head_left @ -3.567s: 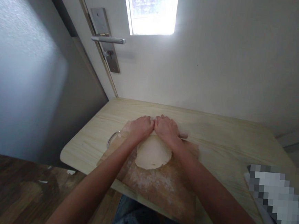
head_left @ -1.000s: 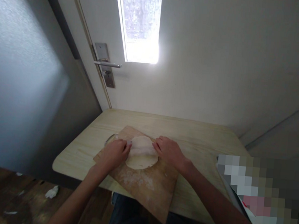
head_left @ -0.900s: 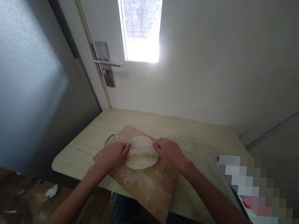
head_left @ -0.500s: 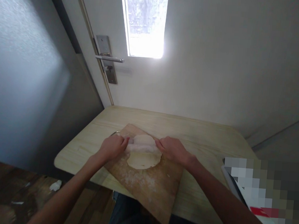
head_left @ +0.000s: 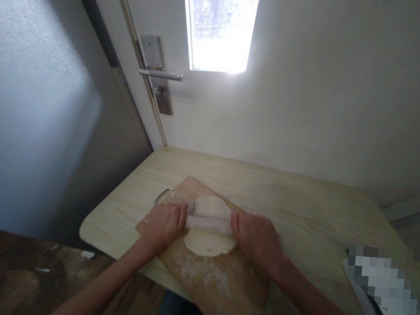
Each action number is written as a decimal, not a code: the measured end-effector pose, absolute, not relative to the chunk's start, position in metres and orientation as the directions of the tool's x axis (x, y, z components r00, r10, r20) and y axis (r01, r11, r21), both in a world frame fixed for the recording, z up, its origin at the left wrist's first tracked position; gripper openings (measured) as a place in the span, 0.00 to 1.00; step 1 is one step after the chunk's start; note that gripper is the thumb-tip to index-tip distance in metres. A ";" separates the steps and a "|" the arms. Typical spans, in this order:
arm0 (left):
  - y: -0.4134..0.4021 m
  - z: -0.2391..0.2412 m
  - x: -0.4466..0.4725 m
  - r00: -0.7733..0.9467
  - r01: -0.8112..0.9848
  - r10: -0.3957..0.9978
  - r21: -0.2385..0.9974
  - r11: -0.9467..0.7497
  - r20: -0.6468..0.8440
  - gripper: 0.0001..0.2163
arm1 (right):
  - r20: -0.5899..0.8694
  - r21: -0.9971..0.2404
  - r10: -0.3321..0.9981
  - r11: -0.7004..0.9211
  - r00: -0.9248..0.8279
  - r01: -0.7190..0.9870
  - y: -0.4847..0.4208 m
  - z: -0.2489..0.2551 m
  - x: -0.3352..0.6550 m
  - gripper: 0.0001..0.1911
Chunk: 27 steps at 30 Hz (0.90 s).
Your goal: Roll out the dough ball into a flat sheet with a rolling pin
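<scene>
A pale, floury rolling pin (head_left: 210, 225) lies across a flat round of dough (head_left: 208, 245). My left hand (head_left: 168, 222) is closed around the pin's left end, and my right hand (head_left: 258, 236) grips its right end. Dough shows both beyond the pin and on the near side of it. Beneath is a wooden cutting board (head_left: 236, 290), set at an angle and dusted with flour on its near half. A metal ring handle (head_left: 161, 195) sticks out at the board's far left. Both ends of the pin are hidden inside my fingers.
The board rests on a light wood table (head_left: 301, 198) with rounded corners, its near corner past the front edge. Behind stands a white door with a metal handle (head_left: 161, 75) and a bright window (head_left: 222, 27). A blurred-out object (head_left: 388, 293) sits at the right.
The view has shifted, so table and board appear lower and further right. Both hands keep hold of the rolling pin, which still lies across the middle of the dough.
</scene>
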<state>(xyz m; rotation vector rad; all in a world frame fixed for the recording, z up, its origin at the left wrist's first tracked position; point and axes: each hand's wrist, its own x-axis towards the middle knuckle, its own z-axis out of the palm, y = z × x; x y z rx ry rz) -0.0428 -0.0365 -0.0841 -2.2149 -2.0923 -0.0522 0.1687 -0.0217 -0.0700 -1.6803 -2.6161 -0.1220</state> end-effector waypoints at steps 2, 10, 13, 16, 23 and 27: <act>-0.043 -0.089 -0.043 0.075 0.997 0.984 -0.011 -0.074 0.162 0.22 | 0.119 0.024 0.912 0.393 -0.393 0.919 -0.027 -0.073 0.168 0.23; -0.049 -0.090 -0.048 0.233 0.968 0.941 0.038 -0.250 0.247 0.17 | 0.285 0.012 0.856 0.446 -0.431 0.895 -0.038 -0.087 0.173 0.15; -0.057 -0.087 -0.045 0.248 0.966 0.937 0.011 -0.258 0.247 0.16 | 0.345 0.025 0.815 0.487 -0.465 0.873 -0.039 -0.091 0.175 0.14; -0.067 -0.087 -0.043 0.259 0.965 0.924 -0.046 -0.257 0.281 0.14 | 0.381 0.035 0.788 0.511 -0.484 0.859 -0.041 -0.094 0.176 0.14; -0.086 -0.097 -0.044 0.291 0.957 0.889 -0.129 -0.261 0.353 0.15 | 0.437 0.081 0.752 0.515 -0.494 0.854 -0.056 -0.104 0.178 0.12; -0.095 -0.103 -0.044 0.314 0.949 0.854 -0.170 -0.267 0.413 0.17 | 0.440 0.083 0.757 0.502 -0.483 0.861 -0.065 -0.104 0.177 0.10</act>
